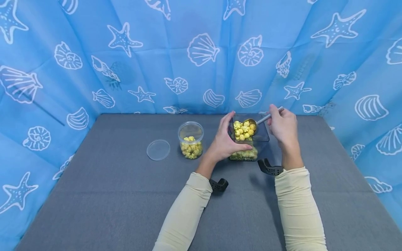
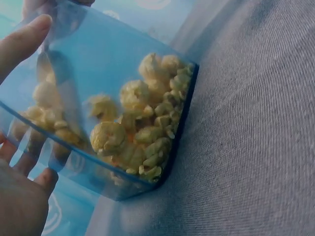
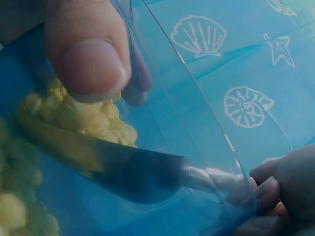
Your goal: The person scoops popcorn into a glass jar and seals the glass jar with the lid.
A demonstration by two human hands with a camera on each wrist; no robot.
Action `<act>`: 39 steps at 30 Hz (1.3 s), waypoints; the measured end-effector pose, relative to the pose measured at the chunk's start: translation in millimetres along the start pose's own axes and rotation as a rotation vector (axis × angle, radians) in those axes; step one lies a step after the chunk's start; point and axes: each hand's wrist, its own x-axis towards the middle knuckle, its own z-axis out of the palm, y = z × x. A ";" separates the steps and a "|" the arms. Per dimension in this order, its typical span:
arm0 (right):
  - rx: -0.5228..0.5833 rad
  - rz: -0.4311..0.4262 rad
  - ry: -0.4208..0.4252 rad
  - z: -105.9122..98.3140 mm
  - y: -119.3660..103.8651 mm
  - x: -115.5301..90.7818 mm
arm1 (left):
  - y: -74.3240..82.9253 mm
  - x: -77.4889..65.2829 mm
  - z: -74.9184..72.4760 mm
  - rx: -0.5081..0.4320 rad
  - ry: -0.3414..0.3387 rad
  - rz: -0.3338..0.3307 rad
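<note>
My left hand [image 1: 223, 142] grips a clear square plastic container [image 1: 262, 134] from its left side, thumb across the near wall and fingers round the far side. Popcorn [image 2: 147, 132] lies in the bottom of it, seen through the wall in the left wrist view. In my right hand [image 1: 284, 128] is the handle of a metal scoop [image 3: 142, 172], pinched between thumb and fingers. The scoop's bowl is inside the container's upper part, heaped with yellow popcorn [image 1: 243, 131]. Seen from the right wrist, the left thumb [image 3: 93, 69] overlaps the popcorn in the scoop.
Left of the container stands a round clear jar [image 1: 191, 133], partly filled with popcorn. A clear round lid [image 1: 158, 150] lies flat on the grey tabletop [image 1: 119, 195] beside it. A blue curtain [image 1: 176, 62] with white shells and starfish hangs behind the table.
</note>
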 end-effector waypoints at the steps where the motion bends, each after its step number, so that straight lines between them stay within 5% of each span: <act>1: 0.005 0.002 0.005 -0.4 -0.2 -0.4 | 0.2 0.0 0.4 0.002 0.006 0.003; 12: 0.110 -0.009 0.086 -5.0 -0.3 1.2 | 5.2 -1.0 1.8 0.019 0.033 0.001; 19: 0.051 0.050 -0.003 -3.8 1.4 2.9 | 6.8 0.1 1.6 0.041 0.038 0.023; 28: 0.378 0.021 0.110 -4.4 -2.5 1.0 | 8.0 -0.3 1.2 0.059 0.041 0.010; 39: 0.553 -0.089 0.235 -6.4 -4.5 0.7 | 10.1 -1.0 0.8 0.057 0.043 0.001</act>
